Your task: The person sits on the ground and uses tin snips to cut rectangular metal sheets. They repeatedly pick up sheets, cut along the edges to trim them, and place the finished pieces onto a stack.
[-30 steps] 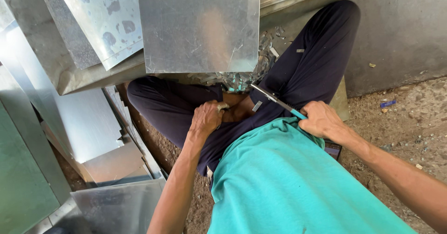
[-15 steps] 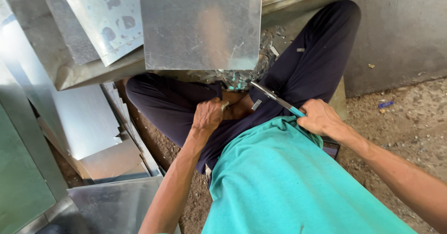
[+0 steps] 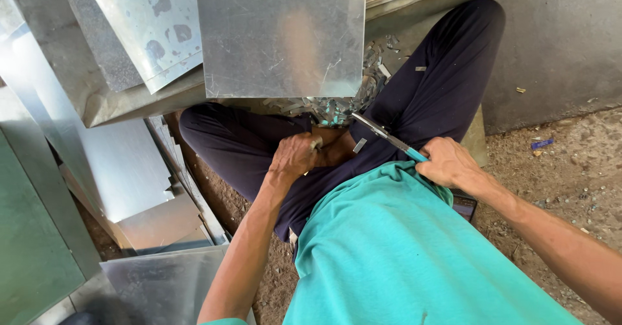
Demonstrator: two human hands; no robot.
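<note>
Since the earlier frames the left hand [image 3: 295, 158] has barely shifted, curled shut at the lap on something small I cannot make out. The right hand [image 3: 450, 163] stays clenched on the teal-handled metal tin snips [image 3: 387, 137], blades aimed at the pile of shiny offcuts [image 3: 337, 108] beneath the square galvanised steel sheet [image 3: 280, 35] leaning ahead, within easy reach.

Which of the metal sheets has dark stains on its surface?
The tilted sheet at upper left, beside the clean square sheet; only it carries dark blotches.
</note>
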